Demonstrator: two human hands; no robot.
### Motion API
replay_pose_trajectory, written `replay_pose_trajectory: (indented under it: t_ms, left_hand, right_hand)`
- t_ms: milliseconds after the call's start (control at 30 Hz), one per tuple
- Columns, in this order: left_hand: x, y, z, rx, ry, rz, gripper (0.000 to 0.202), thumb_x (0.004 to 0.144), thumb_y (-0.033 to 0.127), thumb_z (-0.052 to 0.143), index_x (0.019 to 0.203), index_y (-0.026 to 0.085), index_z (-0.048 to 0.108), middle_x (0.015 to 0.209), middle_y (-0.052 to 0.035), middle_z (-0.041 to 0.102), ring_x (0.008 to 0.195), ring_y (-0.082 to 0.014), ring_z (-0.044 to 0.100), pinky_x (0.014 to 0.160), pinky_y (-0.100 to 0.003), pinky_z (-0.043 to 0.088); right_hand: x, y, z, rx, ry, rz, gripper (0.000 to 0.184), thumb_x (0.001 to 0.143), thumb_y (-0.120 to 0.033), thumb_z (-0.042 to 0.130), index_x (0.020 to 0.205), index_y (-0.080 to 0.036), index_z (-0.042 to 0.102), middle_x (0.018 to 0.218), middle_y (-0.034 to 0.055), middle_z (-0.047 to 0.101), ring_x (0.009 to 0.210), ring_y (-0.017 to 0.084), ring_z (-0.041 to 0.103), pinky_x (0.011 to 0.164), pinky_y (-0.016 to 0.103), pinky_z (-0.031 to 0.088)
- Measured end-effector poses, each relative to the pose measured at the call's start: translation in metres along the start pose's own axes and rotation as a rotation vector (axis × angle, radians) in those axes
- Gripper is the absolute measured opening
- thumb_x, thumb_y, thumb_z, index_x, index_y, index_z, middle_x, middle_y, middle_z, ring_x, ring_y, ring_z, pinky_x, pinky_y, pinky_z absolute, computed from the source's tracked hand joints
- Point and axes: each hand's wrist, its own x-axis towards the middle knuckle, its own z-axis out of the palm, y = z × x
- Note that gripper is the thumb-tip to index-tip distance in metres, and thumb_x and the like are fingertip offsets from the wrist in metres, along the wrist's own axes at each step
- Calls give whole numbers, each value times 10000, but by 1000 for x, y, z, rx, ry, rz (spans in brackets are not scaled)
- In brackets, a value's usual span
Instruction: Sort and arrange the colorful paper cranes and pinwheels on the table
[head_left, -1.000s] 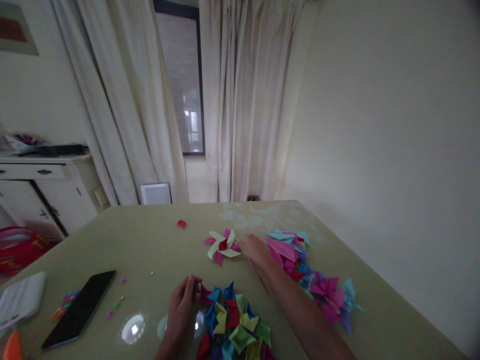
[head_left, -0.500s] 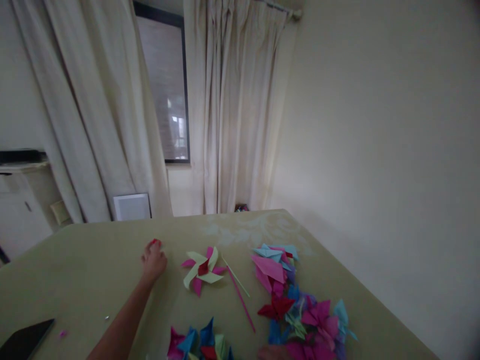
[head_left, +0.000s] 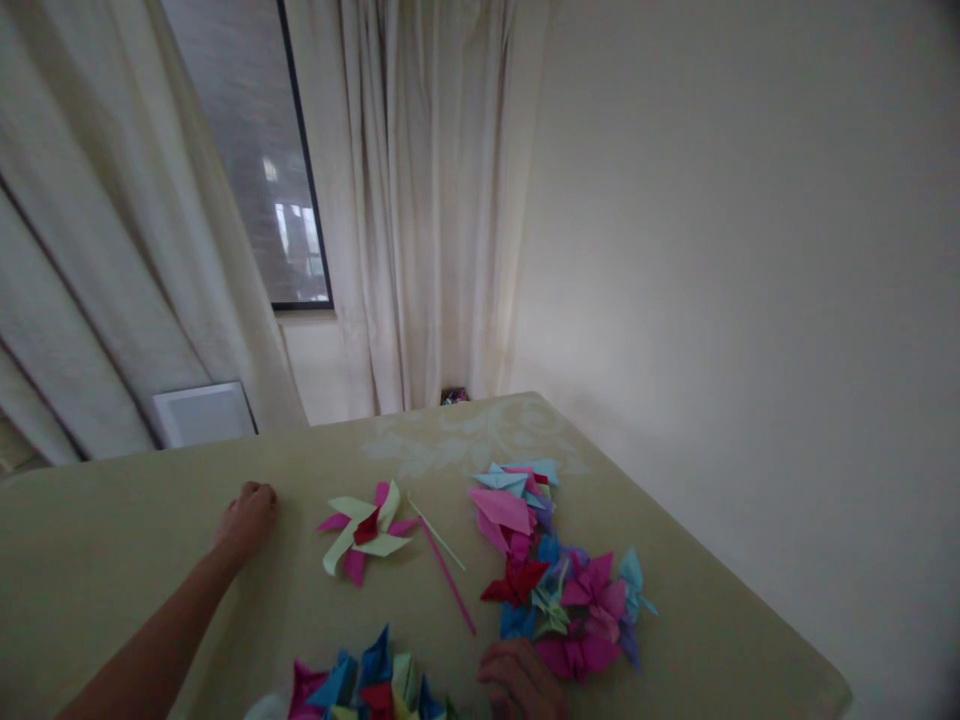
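My left hand (head_left: 251, 515) rests on the far left of the table with its fingers curled closed; whatever it holds is hidden. To its right lies a paper pinwheel (head_left: 366, 528) with pale green and pink blades and a red centre. My right hand (head_left: 523, 682) is low in the middle, its fingers bent together and what is under them hidden. It sits at the near edge of a heap of folded paper flowers (head_left: 596, 595) in pink, blue, green and purple. A red folded paper piece (head_left: 516, 580) lies on that heap's left side.
Thin pink (head_left: 450, 580) and pale green (head_left: 439, 535) sticks lie right of the pinwheel. Another cluster of colourful folded paper (head_left: 375, 685) is at the near edge. Light blue and pink folded pieces (head_left: 510, 505) lie farther back. Beyond the table (head_left: 667, 600) are curtains and a wall.
The view has turned right and down. The red bit seen at my left fingertips is now out of sight, and the hand looks more closed. More of my right hand shows beside the heap.
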Motion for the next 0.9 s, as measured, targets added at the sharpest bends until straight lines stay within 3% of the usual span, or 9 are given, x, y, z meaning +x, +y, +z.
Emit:
replay_pose_trajectory:
  t_ms: [100, 200, 300, 367, 433, 533, 633, 733, 900]
  left_hand:
    - [-19, 15, -12, -49, 11, 24, 223, 870, 304, 464, 910, 178, 644, 1103, -205, 711, 1057, -385, 719, 974, -494, 542]
    - [-68, 40, -24, -230, -24, 112, 351, 896, 486, 530, 1101, 234, 662, 1019, -102, 764, 965, -299, 752, 913, -383, 576]
    - [-139, 68, -32, -737, -255, 303, 411, 790, 583, 770, 1058, 272, 766, 994, -98, 781, 956, -317, 744, 878, -380, 588]
    - [-180, 81, -32, -799, -399, 365, 323, 790, 519, 830, 1018, 291, 820, 999, -101, 788, 942, -315, 737, 874, -383, 588]
    - [-202, 89, -28, -781, -461, 378, 282, 777, 494, 852, 989, 308, 843, 995, -95, 796, 881, -299, 731, 824, -372, 585]
    - [-192, 96, -17, -695, -452, 385, 351, 770, 523, 831, 1041, 300, 840, 999, -85, 799, 753, -253, 689, 749, -355, 556]
    - [-153, 105, -5, -505, -231, 378, 316, 870, 510, 692, 1005, 248, 807, 953, -83, 778, 757, -241, 675, 766, -348, 533]
    - [-123, 115, 7, -338, -72, 332, 208, 884, 362, 649, 985, 222, 766, 1001, -95, 744, 890, -257, 702, 849, -352, 521]
    - [-115, 120, 18, -252, -89, 337, 164, 913, 236, 588, 814, 222, 718, 956, -91, 719, 911, -250, 700, 848, -334, 492]
  right_hand:
    - [-2, 3, 5, -12, 76, 18, 438, 1135, -466, 368, 917, -268, 693, 757, 38, 715, 652, 181, 711, 613, 252, 563]
    - [-1, -3, 2, -2, 29, 66, 394, 1125, -415, 391, 927, -268, 698, 782, 44, 710, 686, 190, 709, 641, 264, 568]
    - [8, -16, -8, 31, -44, 105, 360, 1119, -395, 405, 941, -270, 691, 823, 52, 714, 734, 199, 715, 675, 268, 576]
    - [15, -26, -15, 47, -97, 137, 319, 1114, -385, 434, 956, -275, 688, 852, 53, 720, 770, 205, 723, 711, 272, 584]
    - [21, -34, -21, 64, -148, 164, 289, 1112, -375, 453, 977, -279, 690, 881, 52, 724, 803, 208, 726, 741, 276, 589]
    - [25, -38, -23, 95, -158, 198, 311, 1125, -359, 428, 965, -273, 680, 890, 48, 713, 821, 202, 718, 756, 278, 583]
    - [25, -39, -22, 110, -131, 220, 331, 1133, -355, 412, 938, -268, 664, 882, 44, 702, 823, 201, 712, 754, 282, 577]
    - [24, -40, -21, 86, -100, 216, 351, 1137, -367, 402, 914, -270, 656, 859, 42, 697, 803, 204, 708, 736, 289, 570]
    - [25, -42, -23, 45, -75, 203, 370, 1145, -354, 385, 910, -257, 653, 850, 35, 691, 788, 187, 700, 725, 273, 554]
